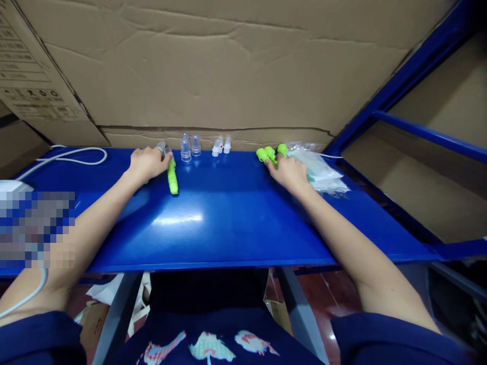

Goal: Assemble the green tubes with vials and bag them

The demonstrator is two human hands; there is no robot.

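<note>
My left hand (pixel 147 163) rests on the blue table (pixel 236 223) at the far left, fingers curled around a bright green stick-like part (pixel 172 177) that lies on the surface; a small clear piece shows at its fingertips. My right hand (pixel 288 171) lies at the far right, fingers closed over several small green caps (pixel 271 152). Between the hands stand two clear plastic caps (pixel 190 147) and small white nozzle parts (pixel 221 146), all upright by the cardboard wall.
A pile of clear plastic bags (pixel 321 172) lies right of my right hand. A white cable (pixel 72 154) curls at the far left. Cardboard (pixel 228 66) walls the back. A blue metal frame (pixel 418 132) runs along the right.
</note>
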